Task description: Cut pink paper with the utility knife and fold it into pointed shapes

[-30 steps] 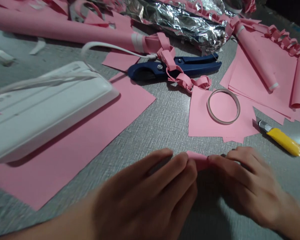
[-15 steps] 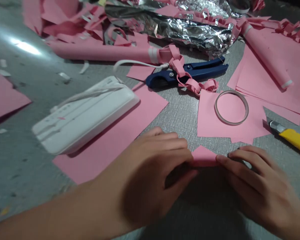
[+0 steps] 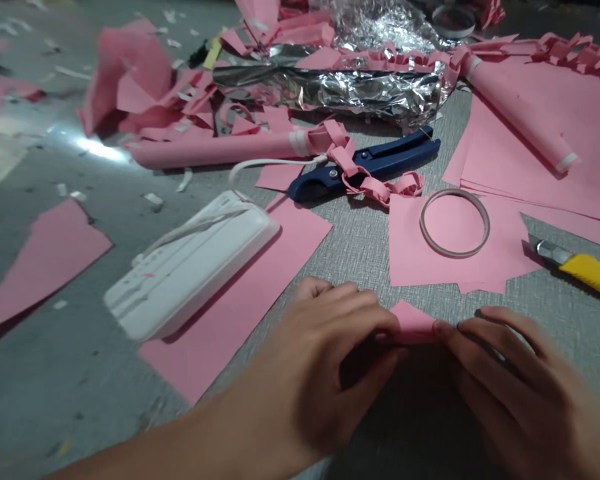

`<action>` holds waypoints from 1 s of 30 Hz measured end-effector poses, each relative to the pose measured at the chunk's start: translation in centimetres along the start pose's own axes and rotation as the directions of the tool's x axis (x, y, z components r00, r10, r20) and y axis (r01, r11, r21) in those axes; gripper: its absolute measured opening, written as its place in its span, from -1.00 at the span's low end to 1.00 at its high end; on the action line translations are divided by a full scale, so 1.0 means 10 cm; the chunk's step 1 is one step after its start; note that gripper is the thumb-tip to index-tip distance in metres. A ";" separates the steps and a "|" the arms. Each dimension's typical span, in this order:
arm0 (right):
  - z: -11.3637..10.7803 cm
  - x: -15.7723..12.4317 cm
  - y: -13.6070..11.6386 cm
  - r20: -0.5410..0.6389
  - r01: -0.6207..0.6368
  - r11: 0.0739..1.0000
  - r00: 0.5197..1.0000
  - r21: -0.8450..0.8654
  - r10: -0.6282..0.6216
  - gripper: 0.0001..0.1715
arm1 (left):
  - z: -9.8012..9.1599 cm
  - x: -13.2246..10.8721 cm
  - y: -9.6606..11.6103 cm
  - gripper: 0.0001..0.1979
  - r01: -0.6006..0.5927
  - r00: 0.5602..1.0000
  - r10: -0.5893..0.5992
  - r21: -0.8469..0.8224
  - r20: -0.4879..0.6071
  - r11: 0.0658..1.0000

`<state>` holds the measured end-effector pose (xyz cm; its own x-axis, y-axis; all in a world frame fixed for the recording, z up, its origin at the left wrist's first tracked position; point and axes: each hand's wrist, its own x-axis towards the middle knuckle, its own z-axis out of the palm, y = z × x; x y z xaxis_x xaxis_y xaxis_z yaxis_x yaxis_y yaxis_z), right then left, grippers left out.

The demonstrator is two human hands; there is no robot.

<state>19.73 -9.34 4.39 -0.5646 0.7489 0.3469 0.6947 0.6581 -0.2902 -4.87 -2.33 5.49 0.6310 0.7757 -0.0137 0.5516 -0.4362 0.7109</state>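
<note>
Between my hands is a small piece of pink paper (image 3: pixel 411 321), rolled or folded along its near edge, with a pointed corner facing away from me. My left hand (image 3: pixel 335 360) pinches its left end between thumb and fingers. At the right end, my right hand (image 3: pixel 510 380) grips it with the fingertips; its thumb is mostly hidden. Just beyond lies a flat pink sheet (image 3: pixel 405 257) with a thin tape ring (image 3: pixel 455 252) on top. A yellow box cutter (image 3: pixel 590 272) rests to the right, blade pointing left.
A white power bank (image 3: pixel 195 267) with a cable lies on a pink sheet (image 3: pixel 300 247). Behind it are blue pliers (image 3: pixel 310 183), a pink paper chain (image 3: pixel 373 190), a pink paper tube (image 3: pixel 220 150) and crumpled foil (image 3: pixel 360 90). Another tube (image 3: pixel 520 113) lies on stacked pink sheets (image 3: pixel 590 147).
The view has shifted a little, showing more of the table's left side. Both hands keep hold of the pink paper; the left fingers sit slightly further over its left end.
</note>
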 end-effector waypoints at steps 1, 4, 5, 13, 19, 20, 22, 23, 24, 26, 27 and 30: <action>0.00 0.00 -0.01 0.001 0.000 1.000 1.000 -0.006 0.000 -0.61 | 0.01 0.01 0.00 -0.83 0.004 1.000 -0.004 -0.013 -0.003 1.000; 0.00 0.00 -0.02 0.006 0.001 1.000 1.000 -0.023 -0.001 -0.59 | 0.03 0.01 -0.01 -0.77 0.006 1.000 -0.007 -0.048 -0.014 0.999; 0.00 0.00 -0.02 -0.003 -0.004 1.000 1.000 -0.022 0.003 -0.59 | 0.02 0.01 -0.01 -0.75 0.009 1.000 -0.009 -0.059 -0.001 0.998; 0.06 -0.01 -0.01 -0.036 -0.003 1.000 0.999 -0.022 0.003 -0.64 | 0.00 0.02 0.01 -0.70 -0.077 0.997 0.074 0.107 0.028 0.991; 0.11 -0.02 0.01 -0.039 -0.006 1.000 0.999 -0.016 0.006 -0.64 | 0.06 0.03 0.02 -0.75 -0.129 0.990 0.139 0.310 -0.012 0.942; 0.11 -0.02 0.01 -0.038 -0.007 1.000 0.999 -0.012 0.007 -0.64 | 0.06 0.03 0.02 -0.75 -0.127 0.990 0.139 0.328 -0.015 0.936; 0.11 -0.03 0.02 -0.025 -0.002 1.000 1.000 -0.007 0.002 -0.65 | 0.06 0.05 0.03 -0.74 -0.122 0.990 0.137 0.360 -0.017 0.925; 0.10 -0.03 0.02 -0.021 -0.002 1.000 1.000 -0.002 0.002 -0.65 | 0.06 0.05 0.03 -0.73 -0.118 0.991 0.134 0.372 -0.016 0.921; 0.09 -0.03 0.02 -0.020 -0.002 1.000 1.000 0.004 0.002 -0.65 | 0.06 0.06 0.03 -0.74 -0.116 0.991 0.132 0.377 -0.018 0.919; 0.07 -0.02 0.02 -0.029 -0.010 1.000 1.000 0.028 0.011 -0.65 | 0.07 0.06 0.02 -0.75 -0.128 0.987 0.155 0.365 -0.043 0.922; 0.06 -0.02 0.02 -0.038 -0.023 0.999 0.999 0.046 0.025 -0.65 | 0.07 0.04 0.01 -0.75 -0.153 0.980 0.187 0.349 -0.063 0.925; 0.05 0.00 0.01 -0.074 -0.105 0.989 0.991 0.107 0.113 -0.64 | 0.07 -0.04 -0.01 -0.74 -0.279 0.947 0.310 0.272 -0.079 0.921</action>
<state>19.53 -9.22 3.89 -0.4481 0.8107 0.3767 0.6986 0.5805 -0.4183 -4.76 -2.88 4.99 0.7259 0.6354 0.2632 0.4801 -0.7422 0.4676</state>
